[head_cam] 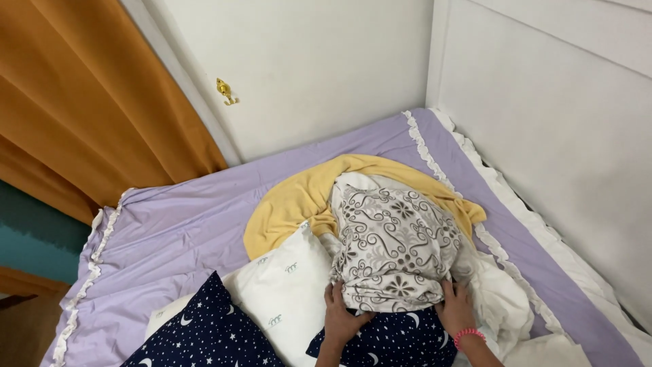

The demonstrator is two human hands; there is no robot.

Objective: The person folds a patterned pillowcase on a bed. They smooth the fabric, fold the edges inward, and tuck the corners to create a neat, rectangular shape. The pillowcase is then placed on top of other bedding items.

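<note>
A bundled cloth with a grey-and-white swirl pattern (390,248) lies on the bed in the lower middle of the head view. My left hand (341,315) grips its lower left edge. My right hand (456,307), with a pink bead bracelet at the wrist, holds its lower right edge. Under both hands sits a dark blue pillow with stars and moons (401,340). A yellow blanket (299,200) is spread behind the bundle.
A lilac sheet with a white frill (190,224) covers the bed. A white pillow (285,292) and a second dark blue starred pillow (204,333) lie at the left. White walls close the back and right; an orange curtain (81,102) hangs at the left.
</note>
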